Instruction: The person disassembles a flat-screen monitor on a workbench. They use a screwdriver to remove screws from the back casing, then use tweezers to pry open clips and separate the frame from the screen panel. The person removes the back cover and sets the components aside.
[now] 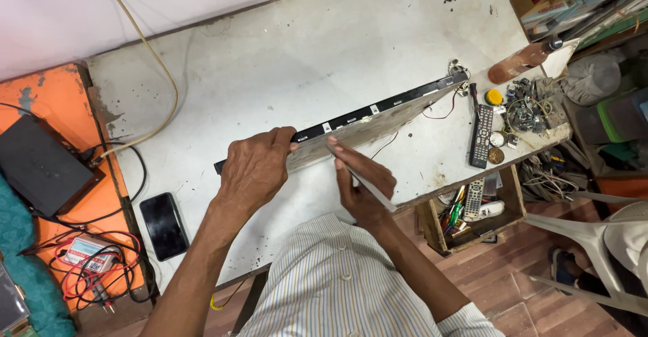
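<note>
While the left hand (253,172) grips the upper edge of the flat display panel (378,118) tilted at frame centre on the white workbench (290,60), the right hand (361,185) pinches a thin strip (368,183); stiff, light, likely fragile, best held by edges

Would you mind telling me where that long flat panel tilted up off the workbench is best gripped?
Probably along its raised long edge, from above. The panel is thin, long and propped on edge; the left hand already clasps that edge, while the right hand holds a thin strip.
</note>
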